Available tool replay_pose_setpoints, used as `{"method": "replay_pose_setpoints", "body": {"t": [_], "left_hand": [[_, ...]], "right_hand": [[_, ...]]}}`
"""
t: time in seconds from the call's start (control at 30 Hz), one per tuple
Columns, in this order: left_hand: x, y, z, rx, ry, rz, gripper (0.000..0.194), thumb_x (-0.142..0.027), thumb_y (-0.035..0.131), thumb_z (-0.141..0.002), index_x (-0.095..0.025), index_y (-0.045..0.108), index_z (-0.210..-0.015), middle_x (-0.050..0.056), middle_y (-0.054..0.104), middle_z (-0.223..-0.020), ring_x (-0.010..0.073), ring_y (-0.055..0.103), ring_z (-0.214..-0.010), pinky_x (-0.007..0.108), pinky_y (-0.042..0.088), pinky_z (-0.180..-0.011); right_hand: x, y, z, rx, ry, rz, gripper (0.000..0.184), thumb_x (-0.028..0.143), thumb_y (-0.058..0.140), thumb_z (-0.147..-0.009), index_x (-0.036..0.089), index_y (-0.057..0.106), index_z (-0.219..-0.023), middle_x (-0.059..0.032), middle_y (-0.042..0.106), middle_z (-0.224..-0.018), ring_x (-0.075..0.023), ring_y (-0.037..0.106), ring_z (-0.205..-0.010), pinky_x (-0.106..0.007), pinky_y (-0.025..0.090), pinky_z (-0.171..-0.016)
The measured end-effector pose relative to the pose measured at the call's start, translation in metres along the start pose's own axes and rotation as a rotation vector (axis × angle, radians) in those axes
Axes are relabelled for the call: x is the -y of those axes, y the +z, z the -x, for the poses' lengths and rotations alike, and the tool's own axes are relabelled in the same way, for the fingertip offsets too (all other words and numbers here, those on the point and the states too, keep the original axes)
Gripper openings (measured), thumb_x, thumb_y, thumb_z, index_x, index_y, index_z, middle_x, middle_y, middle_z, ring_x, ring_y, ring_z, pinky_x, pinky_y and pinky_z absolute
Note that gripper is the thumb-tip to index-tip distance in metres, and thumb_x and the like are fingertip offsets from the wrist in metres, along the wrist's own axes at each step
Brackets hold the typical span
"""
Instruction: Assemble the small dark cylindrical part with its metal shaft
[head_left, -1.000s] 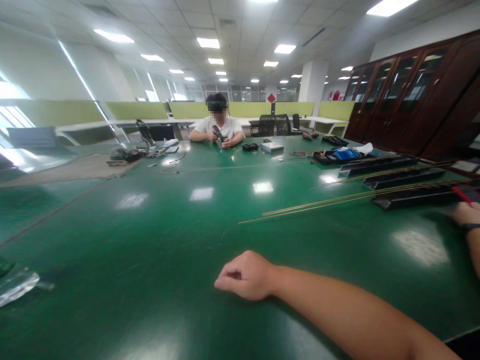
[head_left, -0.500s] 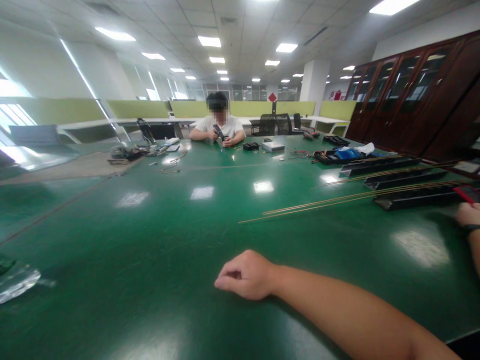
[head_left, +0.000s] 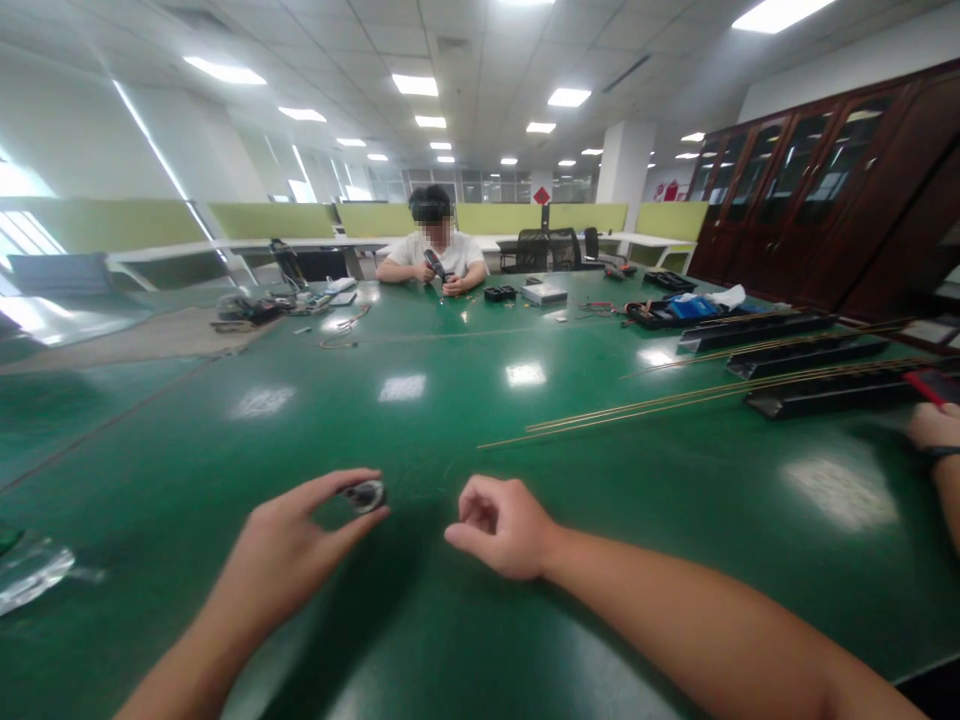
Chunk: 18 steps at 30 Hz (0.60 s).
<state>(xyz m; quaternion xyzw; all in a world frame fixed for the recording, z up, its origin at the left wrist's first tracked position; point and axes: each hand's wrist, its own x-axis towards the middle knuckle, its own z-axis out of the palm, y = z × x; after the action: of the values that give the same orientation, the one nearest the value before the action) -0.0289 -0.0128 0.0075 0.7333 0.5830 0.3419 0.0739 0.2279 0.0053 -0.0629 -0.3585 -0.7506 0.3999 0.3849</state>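
My left hand (head_left: 289,535) is above the green tabletop (head_left: 390,630), thumb and fingers closed on the sides of a small round object (head_left: 367,495). That object is dark with a pale, ring-like rim; its exact kind cannot be made out. To the right of it, my right hand (head_left: 504,525) is at the tabletop with its fingers loosely curled. A gap shows between its thumb and forefinger, and nothing is visible in it.
Long thin brass-coloured rods (head_left: 630,412) lie across black channels (head_left: 795,398) at right. Another person's hand (head_left: 934,428) is beside a red-edged object. Clear plastic (head_left: 34,570) lies at left. A seated person (head_left: 435,255) holds a dark tool across the table.
My left hand has come into view from the lower left with the small round object in its grasp. My right hand has lifted slightly, and its fingers have parted a little.
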Motion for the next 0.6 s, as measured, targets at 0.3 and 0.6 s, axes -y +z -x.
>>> {"method": "replay_pose_setpoints", "body": {"t": [0.3, 0.6], "left_hand": [[-0.031, 0.091, -0.014, 0.166, -0.096, 0.472, 0.036, -0.039, 0.073, -0.075, -0.018, 0.067, -0.104, 0.006, 0.073, -0.100, 0.0224, 0.070, -0.090, 0.035, 0.057, -0.089], [-0.030, 0.096, -0.008, 0.164, -0.111, 0.526, 0.033, -0.039, 0.074, -0.078, -0.021, 0.062, -0.103, 0.002, 0.072, -0.099, 0.0206, 0.069, -0.090, 0.032, 0.054, -0.087]], "right_hand": [[-0.011, 0.002, -0.008, -0.113, 0.066, 0.086, 0.064, 0.019, 0.063, -0.080, 0.025, 0.039, -0.140, 0.0031, 0.064, -0.084, -0.0110, 0.059, -0.062, -0.023, 0.046, -0.059], [-0.014, 0.006, -0.003, -0.097, 0.029, 0.056, 0.050, 0.015, 0.060, -0.079, 0.026, 0.041, -0.125, 0.0039, 0.064, -0.083, -0.0114, 0.059, -0.061, -0.022, 0.044, -0.057]]}}
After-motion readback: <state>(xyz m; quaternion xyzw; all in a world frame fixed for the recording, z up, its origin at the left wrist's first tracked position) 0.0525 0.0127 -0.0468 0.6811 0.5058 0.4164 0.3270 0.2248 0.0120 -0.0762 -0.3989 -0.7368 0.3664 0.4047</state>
